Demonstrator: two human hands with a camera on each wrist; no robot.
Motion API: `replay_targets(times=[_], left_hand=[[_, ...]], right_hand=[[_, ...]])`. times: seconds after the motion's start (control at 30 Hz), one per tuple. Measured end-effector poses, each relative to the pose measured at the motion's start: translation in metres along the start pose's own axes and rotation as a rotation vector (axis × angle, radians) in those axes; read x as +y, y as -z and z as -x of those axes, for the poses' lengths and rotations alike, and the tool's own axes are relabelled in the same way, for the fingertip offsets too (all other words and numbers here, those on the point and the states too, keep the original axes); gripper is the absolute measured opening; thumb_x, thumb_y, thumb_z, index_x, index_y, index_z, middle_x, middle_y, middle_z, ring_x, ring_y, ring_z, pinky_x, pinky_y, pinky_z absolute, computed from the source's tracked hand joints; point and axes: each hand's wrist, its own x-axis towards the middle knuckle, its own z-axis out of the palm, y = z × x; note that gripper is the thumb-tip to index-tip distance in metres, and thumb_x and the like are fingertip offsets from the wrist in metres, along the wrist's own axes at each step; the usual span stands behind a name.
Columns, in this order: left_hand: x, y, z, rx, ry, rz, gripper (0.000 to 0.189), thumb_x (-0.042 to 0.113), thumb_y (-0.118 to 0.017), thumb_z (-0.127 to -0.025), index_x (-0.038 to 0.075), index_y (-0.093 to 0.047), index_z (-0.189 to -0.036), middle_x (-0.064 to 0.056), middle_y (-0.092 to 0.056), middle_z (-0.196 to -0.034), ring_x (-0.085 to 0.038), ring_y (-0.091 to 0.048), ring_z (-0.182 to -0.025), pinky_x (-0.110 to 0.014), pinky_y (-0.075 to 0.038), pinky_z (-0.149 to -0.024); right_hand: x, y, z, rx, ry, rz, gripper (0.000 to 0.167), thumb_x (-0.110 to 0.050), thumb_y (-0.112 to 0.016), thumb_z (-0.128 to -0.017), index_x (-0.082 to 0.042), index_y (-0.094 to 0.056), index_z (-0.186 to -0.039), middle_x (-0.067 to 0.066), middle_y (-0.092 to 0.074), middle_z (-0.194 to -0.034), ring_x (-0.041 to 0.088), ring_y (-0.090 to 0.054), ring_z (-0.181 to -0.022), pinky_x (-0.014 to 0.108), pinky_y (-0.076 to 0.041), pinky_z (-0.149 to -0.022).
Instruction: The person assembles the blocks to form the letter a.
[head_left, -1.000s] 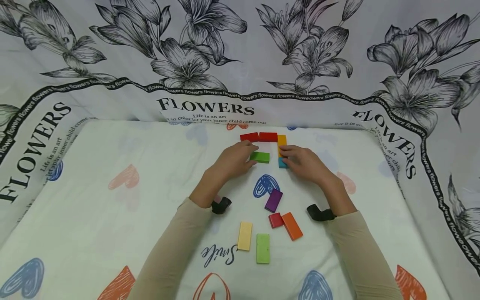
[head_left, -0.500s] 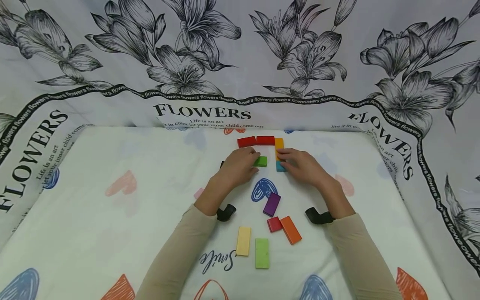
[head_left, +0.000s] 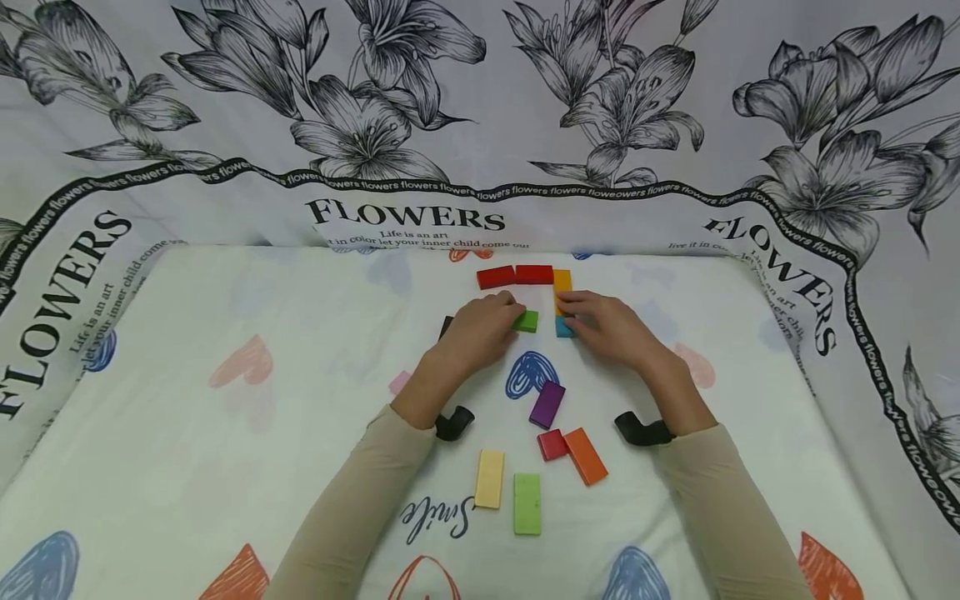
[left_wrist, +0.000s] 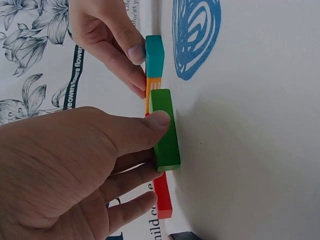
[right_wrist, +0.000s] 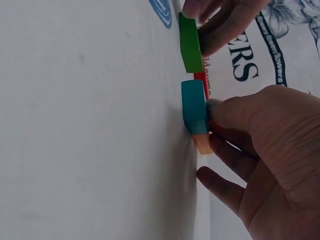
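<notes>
Block, green (head_left: pixel 528 322) — pinched in left-hand grip (head_left: pixel 482 325), long axis running crosswise toward blue block (head_left: pixel 562 330) (right-hand grip (head_left: pixel 606 326) relaxed, touching the latter).

A red block (head_left: pixel 534 274) is barring the far end of the gap between the green block (head_left: pixel 530 322) and blue block (right_wrist: pixel 194 102).

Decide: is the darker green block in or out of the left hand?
In: the left hand pinches the darker green block, thumb and fingers on opposite sides in the right wrist view.
</notes>
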Motion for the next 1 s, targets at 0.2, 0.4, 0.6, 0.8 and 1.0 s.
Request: replay_targets(times=[0.2,0.4,0.6,0.8,1.0], left_hand=[[0.000,0.000,0.001,0.001,0.002,-0.006,0.042,0.018,-0.072,-0.101,0.011,-0.066,-0.142,-0.010,-0.069,-0.130,-0.025,-0.065,-0.117,-0.037,-0.059,-0.105],[0.003,0.002,0.001,0.007,0.006,0.011,0.041,0.016,-0.073,-0.099,0.011,-0.068,-0.140,-0.009,-0.069,-0.123,-0.024,-0.064,-0.109,-0.035,-0.059,-0.100],[0.006,0.001,0.003,0.004,0.017,0.040,0.043,0.019,-0.074,-0.099,0.012,-0.067,-0.141,-0.009,-0.068,-0.124,-0.023,-0.064,-0.108,-0.035,-0.060,-0.099],[0.007,-0.002,0.007,-0.014,-0.012,0.026,0.049,0.022,-0.071,-0.101,0.016,-0.062,-0.149,-0.007,-0.063,-0.150,-0.027,-0.064,-0.133,-0.040,-0.055,-0.112],[0.006,0.001,0.011,-0.109,-0.013,0.005,0.063,0.028,-0.075,-0.098,0.016,-0.053,-0.156,-0.005,-0.054,-0.162,-0.027,-0.056,-0.145,-0.044,-0.049,-0.120]], right_hand=[[0.000,0.000,0.000,-0.003,0.005,0.002,0.043,-0.017,-0.062,-0.107,-0.009,-0.060,-0.149,0.009,-0.056,-0.159,0.035,-0.044,-0.155,0.055,-0.038,-0.127],[0.000,0.003,0.000,0.004,0.011,0.007,0.042,-0.017,-0.062,-0.107,-0.009,-0.061,-0.148,0.008,-0.057,-0.159,0.035,-0.044,-0.155,0.055,-0.039,-0.126],[0.000,0.002,0.000,0.010,0.022,-0.008,0.041,-0.017,-0.062,-0.107,-0.008,-0.062,-0.147,0.009,-0.057,-0.159,0.035,-0.045,-0.155,0.055,-0.039,-0.126],[0.000,0.002,0.001,0.010,0.028,-0.016,0.041,-0.017,-0.062,-0.107,-0.007,-0.062,-0.147,0.009,-0.058,-0.158,0.035,-0.045,-0.154,0.055,-0.038,-0.126],[0.000,0.002,0.001,0.006,0.019,-0.012,0.042,-0.017,-0.062,-0.107,-0.009,-0.061,-0.148,0.008,-0.057,-0.159,0.035,-0.045,-0.155,0.055,-0.039,-0.126]])
